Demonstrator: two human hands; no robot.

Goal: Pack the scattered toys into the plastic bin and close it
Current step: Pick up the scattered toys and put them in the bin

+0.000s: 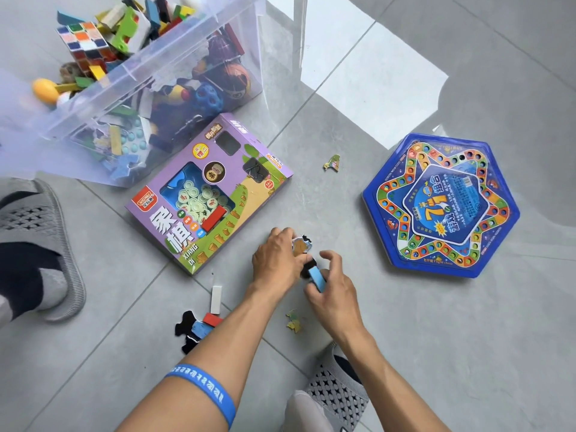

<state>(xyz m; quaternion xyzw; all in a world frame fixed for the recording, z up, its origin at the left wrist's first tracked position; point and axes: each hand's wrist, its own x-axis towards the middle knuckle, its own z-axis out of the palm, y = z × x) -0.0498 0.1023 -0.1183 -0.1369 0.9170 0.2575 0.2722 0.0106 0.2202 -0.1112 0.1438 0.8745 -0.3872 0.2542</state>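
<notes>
A clear plastic bin (199, 49) stands at the top left, holding several blocks, a puzzle cube (85, 45) and other toys. My left hand (276, 260) grips a puzzle piece (301, 245) low over the floor tiles. Right beside it, my right hand (332, 288) holds a blue block (317, 277). A purple chess box (212, 191) lies in front of the bin. A blue hexagonal game board (442, 204) lies to the right. Loose on the floor are a white block (216, 299), a red block (213, 319), dark puzzle pieces (187, 330) and two small green pieces (332, 162) (294, 320).
Grey slippers with feet in them sit at the left (40, 244) and at the bottom (338, 388). A blue wristband (202, 388) circles my left forearm. A bright patch of light falls on the tiles at the top right.
</notes>
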